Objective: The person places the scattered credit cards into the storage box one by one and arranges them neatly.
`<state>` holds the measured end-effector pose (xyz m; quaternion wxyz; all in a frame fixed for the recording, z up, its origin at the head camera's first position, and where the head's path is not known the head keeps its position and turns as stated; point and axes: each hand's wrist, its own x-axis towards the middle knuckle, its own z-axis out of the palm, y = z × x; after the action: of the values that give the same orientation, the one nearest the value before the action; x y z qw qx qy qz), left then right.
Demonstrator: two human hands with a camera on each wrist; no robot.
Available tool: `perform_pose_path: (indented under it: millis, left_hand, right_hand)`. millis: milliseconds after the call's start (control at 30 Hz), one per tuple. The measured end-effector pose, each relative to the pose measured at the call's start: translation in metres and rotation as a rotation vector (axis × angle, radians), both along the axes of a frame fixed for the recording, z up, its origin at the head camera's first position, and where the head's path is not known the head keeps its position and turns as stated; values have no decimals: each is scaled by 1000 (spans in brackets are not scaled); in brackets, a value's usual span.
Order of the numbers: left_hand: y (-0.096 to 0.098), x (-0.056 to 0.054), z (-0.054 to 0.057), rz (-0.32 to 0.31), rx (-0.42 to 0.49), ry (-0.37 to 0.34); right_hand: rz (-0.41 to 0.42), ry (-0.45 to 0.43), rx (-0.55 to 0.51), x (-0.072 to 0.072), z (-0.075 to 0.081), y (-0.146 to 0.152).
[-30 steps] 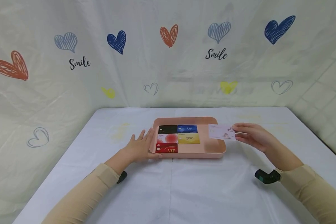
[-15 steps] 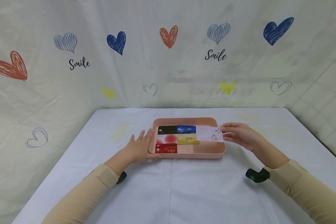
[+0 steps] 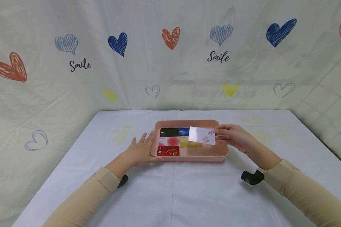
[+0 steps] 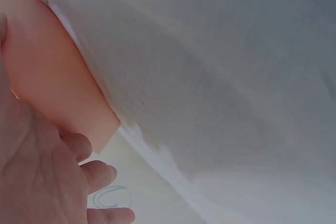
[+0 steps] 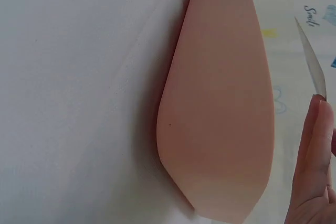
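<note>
A pale pink card (image 3: 201, 136) with a floral print is pinched at its right edge by my right hand (image 3: 234, 138), held over the pink tray (image 3: 213, 152). In the head view it overlaps the blue card (image 3: 183, 131) and the yellow card (image 3: 188, 143). Left of those, the black card (image 3: 169, 132), the white card with a red circle (image 3: 169, 141) and the red VIP card (image 3: 168, 151) lie in a column. My left hand (image 3: 140, 150) rests against the tray's left end, fingers spread. From the right wrist, the pinched card (image 5: 312, 61) appears nearly edge-on, above the tray wall.
A white cloth (image 3: 210, 195) covers the table under the tray. Behind it hangs a pale curtain (image 3: 187, 69) printed with hearts and "Smile". Dark wrist cameras sit at both cuffs, the right one (image 3: 252, 177) close over the cloth.
My right hand has carried the pale pink card leftward, from the tray's right rim to over the blue and yellow cards. The left hand has stayed at the tray's left end.
</note>
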<state>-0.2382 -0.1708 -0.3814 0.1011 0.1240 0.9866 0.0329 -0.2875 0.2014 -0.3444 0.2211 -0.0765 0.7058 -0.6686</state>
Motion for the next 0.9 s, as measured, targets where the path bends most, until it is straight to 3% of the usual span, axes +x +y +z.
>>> perform_pose_path:
  millis: [667,900]
  left_hand:
    - [1,1,4,-13,1,-4]
    - [0,1,3,-9,4,0]
  right_hand:
    - [77,48,133,-9,-13,-34]
    - [95,41,131,-7,-17,-41]
